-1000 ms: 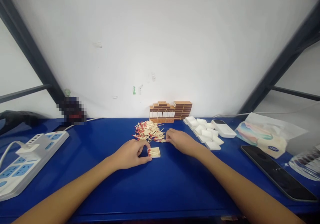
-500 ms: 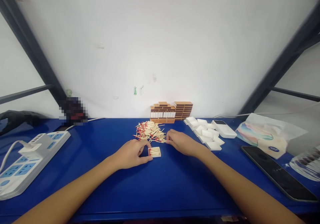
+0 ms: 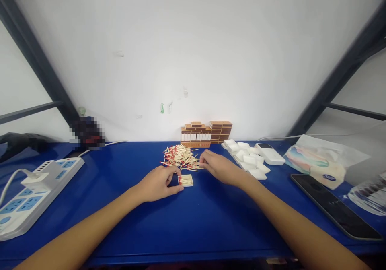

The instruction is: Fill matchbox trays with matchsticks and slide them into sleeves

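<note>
On the blue desk (image 3: pixel 181 229): one open matchbox tray (image 3: pixel 192 180), part-filled with red-tipped matches (image 3: pixel 185 180), its left end clamped between thumb and finger of your left hand (image 3: pixel 155 183). Just behind: one loose match pile (image 3: pixel 181 156). At the pile's right edge: your right hand (image 3: pixel 221 169); whether its fingertips grip a match, cannot tell. Against the wall (image 3: pixel 193 52): stacked matchboxes (image 3: pixel 221 132).
</note>
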### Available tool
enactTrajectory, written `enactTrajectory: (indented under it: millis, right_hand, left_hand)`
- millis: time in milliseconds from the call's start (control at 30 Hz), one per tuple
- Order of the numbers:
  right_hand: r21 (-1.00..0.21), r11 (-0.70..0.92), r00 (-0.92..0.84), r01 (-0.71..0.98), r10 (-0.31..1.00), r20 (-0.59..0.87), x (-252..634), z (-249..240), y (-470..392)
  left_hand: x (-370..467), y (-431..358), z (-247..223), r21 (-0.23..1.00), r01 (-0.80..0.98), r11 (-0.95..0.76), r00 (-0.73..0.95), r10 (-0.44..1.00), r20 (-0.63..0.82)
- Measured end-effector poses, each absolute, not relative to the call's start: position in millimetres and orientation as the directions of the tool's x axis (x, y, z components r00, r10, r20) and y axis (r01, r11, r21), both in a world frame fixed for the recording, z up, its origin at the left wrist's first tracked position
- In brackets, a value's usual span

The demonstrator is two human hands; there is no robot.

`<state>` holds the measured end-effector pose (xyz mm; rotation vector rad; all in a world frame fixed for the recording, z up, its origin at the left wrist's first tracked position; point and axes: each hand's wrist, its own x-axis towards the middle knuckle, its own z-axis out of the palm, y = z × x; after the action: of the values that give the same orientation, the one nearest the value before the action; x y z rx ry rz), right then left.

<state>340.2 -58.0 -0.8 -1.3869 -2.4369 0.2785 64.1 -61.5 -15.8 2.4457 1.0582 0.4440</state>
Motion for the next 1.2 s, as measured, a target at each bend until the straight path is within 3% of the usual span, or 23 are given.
enactTrajectory:
  millis: [233, 467, 867, 1200]
  right_hand:
    - [-0.298, 0.584, -0.584, 0.755, 0.806, 0.099, 315.5, -3.1, -76.7]
    - [-0.255, 0.674, -0.661, 0.693, 0.736, 0.149, 308.4, -14.2, -81.1]
    - [-0.393, 0.652, -0.635, 0.649, 0.748, 0.194, 312.1, -8.0, -76.4]
    - [-0.428, 0.612, -0.59, 0.665, 0.782, 0.202, 309.0, -4.5, -83.0]
  left_hand:
    - [65.5, -61.4, -17.9, 0.537, 0.605, -0.588, 0.629, 0.767, 0.131]
    - [65.7, -61.5, -20.5, 0.505, 0.599, -0.622, 0.656, 0.742, 0.136]
    - [66.1, -61.7, -18.5, 0.483, 0.608, -0.631, 0.666, 0.736, 0.123]
    - [65.3, -61.6, -19.9, 0.475, 0.611, -0.634, 0.669, 0.734, 0.119]
